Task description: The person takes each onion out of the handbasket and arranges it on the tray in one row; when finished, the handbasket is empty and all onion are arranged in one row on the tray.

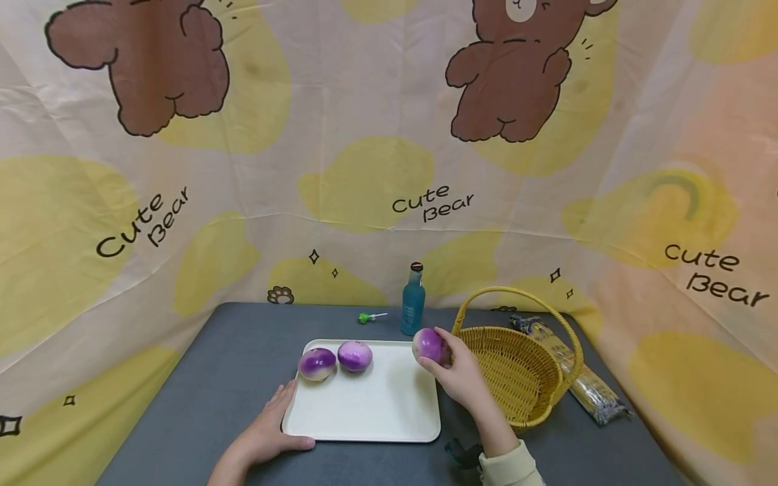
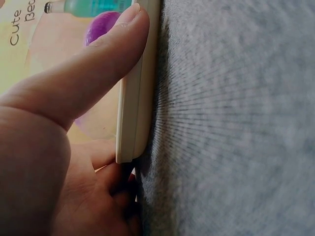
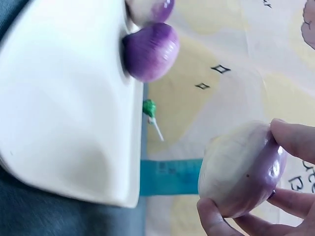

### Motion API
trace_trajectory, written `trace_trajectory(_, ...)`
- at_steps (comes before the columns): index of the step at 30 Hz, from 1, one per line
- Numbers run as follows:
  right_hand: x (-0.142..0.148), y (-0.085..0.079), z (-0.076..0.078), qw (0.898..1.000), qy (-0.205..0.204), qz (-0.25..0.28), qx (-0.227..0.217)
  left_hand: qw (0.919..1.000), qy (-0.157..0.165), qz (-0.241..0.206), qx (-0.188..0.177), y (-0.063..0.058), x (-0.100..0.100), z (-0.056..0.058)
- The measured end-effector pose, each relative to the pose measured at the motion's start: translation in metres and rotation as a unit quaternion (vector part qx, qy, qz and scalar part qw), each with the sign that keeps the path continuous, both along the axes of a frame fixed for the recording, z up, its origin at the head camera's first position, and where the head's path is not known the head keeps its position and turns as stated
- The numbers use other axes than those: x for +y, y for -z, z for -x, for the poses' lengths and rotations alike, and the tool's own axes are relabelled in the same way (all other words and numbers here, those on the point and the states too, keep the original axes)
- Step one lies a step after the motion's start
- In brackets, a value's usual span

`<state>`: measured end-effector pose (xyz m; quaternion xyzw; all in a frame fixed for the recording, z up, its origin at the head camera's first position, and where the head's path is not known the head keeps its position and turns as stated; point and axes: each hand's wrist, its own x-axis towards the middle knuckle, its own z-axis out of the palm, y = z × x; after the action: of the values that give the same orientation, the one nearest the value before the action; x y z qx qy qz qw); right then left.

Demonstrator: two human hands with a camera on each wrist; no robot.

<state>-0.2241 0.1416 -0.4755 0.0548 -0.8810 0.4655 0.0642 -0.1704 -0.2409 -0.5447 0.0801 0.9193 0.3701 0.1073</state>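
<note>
My right hand grips a purple-and-white turnip over the tray's far right corner, beside the basket. In the right wrist view, thumb and fingers hold this turnip from its sides. A white rectangular tray lies on the table, with two more turnips, one at its far left corner and another beside it. At the tray's near left corner rests my left hand, fingers along the left side. In the left wrist view its extended thumb lies across the rim.
A yellow wicker basket with a tall handle stands right of the tray. Behind it lies a long plastic packet. A blue bottle and a green lollipop are beyond the tray. A dark object sits by my right forearm.
</note>
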Motion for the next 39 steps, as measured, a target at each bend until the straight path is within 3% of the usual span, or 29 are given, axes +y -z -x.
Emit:
trace_trajectory(24,-0.035,0.035,0.023,0.998,-0.054,-0.011,-0.012,0.9999,-0.002,-0.001,-0.012,-0.001,0.002,0.003)
trace_trajectory(39,-0.045,0.051,0.031,0.997,-0.056,-0.010,-0.057,0.9999,0.000,0.003,-0.010,-0.001,0.000,0.001)
